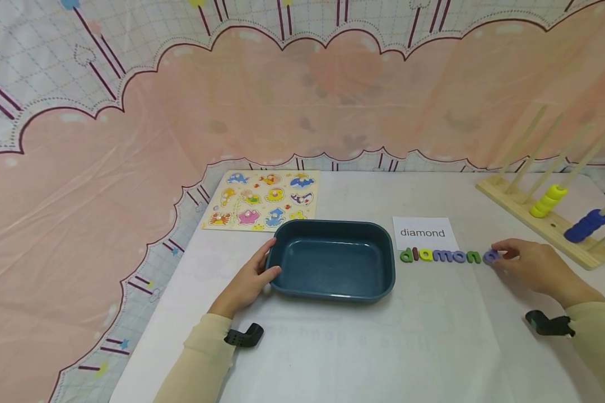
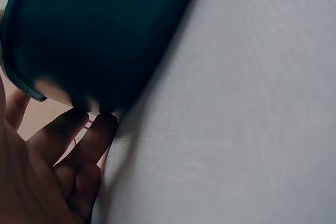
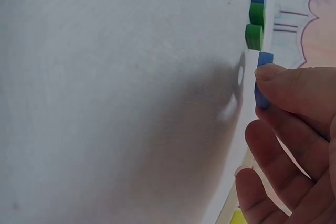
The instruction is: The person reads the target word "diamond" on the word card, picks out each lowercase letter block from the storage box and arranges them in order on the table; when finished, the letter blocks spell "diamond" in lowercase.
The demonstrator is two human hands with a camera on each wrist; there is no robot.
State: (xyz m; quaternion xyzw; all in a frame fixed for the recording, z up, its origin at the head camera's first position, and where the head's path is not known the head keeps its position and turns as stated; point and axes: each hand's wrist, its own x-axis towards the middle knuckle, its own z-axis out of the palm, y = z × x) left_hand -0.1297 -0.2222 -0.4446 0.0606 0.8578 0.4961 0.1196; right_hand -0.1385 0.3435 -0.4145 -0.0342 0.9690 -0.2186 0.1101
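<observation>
A dark teal plastic basin (image 1: 330, 266) stands on the white table. My left hand (image 1: 247, 281) grips its left end, thumb over the rim and fingers against the outer wall (image 2: 100, 40). Far to the right, my right hand (image 1: 536, 267) pinches a blue-purple toy letter (image 1: 490, 256) between thumb and fingers. In the right wrist view that letter (image 3: 264, 59) is seen edge-on, next to a green letter (image 3: 254, 36). To its left, a row of coloured letters (image 1: 440, 256) reads "diamon". Just behind the row lies a white card (image 1: 426, 225) printed "diamond".
Behind the basin, to the left, lies a sea-animal peg puzzle board (image 1: 262, 201). A wooden peg rack (image 1: 534, 221) with yellow and blue rings stands at the right, close beyond my right hand. A patterned cloth (image 1: 292, 112) hangs behind the table (image 1: 343, 358).
</observation>
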